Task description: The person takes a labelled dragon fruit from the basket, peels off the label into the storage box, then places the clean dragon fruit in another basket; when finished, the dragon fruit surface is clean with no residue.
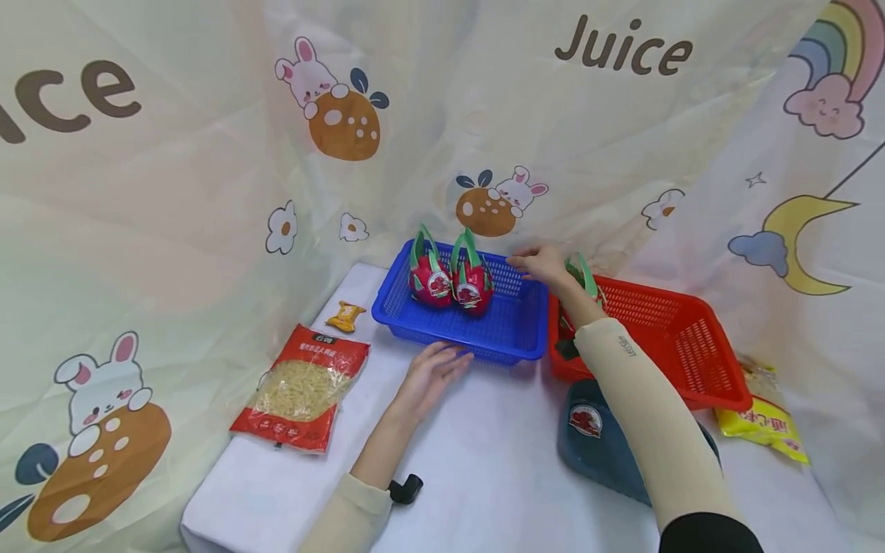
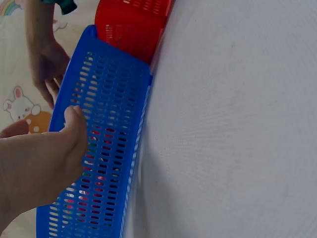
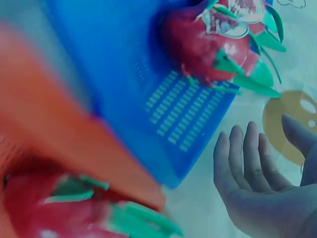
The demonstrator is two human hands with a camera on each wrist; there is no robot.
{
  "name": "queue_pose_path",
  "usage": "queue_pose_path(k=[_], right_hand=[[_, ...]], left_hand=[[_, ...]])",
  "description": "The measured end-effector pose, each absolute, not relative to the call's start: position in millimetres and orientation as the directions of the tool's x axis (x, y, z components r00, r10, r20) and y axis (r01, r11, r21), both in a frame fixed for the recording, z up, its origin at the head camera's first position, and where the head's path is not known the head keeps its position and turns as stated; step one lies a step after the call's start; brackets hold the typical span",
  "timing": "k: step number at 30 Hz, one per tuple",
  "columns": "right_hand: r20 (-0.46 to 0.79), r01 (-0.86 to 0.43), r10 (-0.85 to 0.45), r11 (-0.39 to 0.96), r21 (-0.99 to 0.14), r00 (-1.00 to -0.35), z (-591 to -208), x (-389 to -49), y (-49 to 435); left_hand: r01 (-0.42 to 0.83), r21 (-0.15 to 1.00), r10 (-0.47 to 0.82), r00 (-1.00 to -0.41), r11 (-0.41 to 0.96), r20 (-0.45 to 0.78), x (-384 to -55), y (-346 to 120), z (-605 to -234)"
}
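A blue plastic basket [image 1: 512,326] stands on the white table with two dragon fruits [image 1: 472,288] inside, red with green leaves and round stickers. My left hand [image 1: 430,378] is at the basket's front wall, its fingers loosely extended; in the left wrist view the thumb [image 2: 74,124] overlaps the perforated wall. My right hand [image 1: 542,265] is by the back right corner of the basket, and the right wrist view shows its palm and spread fingers holding nothing. Another dragon fruit [image 3: 59,206] lies in the red basket [image 1: 643,322] just right of the blue one, partly behind my right arm.
On the left lie a red bag of pale dry food [image 1: 304,384] and a small orange packet [image 1: 346,316]. A dark blue-grey item with a round sticker [image 1: 601,438] lies under my right forearm. Beside the red basket is a yellow snack bag [image 1: 760,418]. A printed curtain [image 1: 429,100] hangs behind.
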State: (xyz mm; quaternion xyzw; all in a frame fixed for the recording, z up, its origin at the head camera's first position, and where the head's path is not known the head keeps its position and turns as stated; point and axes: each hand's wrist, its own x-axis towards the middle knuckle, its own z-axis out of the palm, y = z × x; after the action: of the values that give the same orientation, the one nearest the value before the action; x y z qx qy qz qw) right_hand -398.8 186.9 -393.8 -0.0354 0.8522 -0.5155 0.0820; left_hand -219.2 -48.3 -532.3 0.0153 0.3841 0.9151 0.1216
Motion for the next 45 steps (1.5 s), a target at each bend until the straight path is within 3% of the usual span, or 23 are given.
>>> queue_pose_path(k=[17, 27, 33, 45], right_hand=[[-0.068, -0.002, -0.132, 0.469, -0.883, -0.989, -413.7, -430.4, 128.5], [-0.081, 0.03, -0.117, 0.385, -0.922, -0.99, -424.4, -436.1, 106.0], [-0.084, 0.058, -0.048, 0.396, -0.917, -0.995, -427.3, -431.4, 103.9], [-0.049, 0.007, -0.12, 0.323, -0.946, -0.992, -412.2, -406.4, 121.8]], left_hand=[[-0.228, 0.54, 0.248, -0.968, -0.81, -0.036, -221.1, -61.2, -532.4], [-0.222, 0.534, 0.262, -0.965, -0.816, 0.0, -219.0, -61.8, -534.0], [-0.223, 0.527, 0.251, -0.968, -0.82, -0.019, -219.1, -63.0, -533.6], [-0.234, 0.498, 0.256, -0.966, -0.835, -0.024, -220.1, -66.6, -531.8]])
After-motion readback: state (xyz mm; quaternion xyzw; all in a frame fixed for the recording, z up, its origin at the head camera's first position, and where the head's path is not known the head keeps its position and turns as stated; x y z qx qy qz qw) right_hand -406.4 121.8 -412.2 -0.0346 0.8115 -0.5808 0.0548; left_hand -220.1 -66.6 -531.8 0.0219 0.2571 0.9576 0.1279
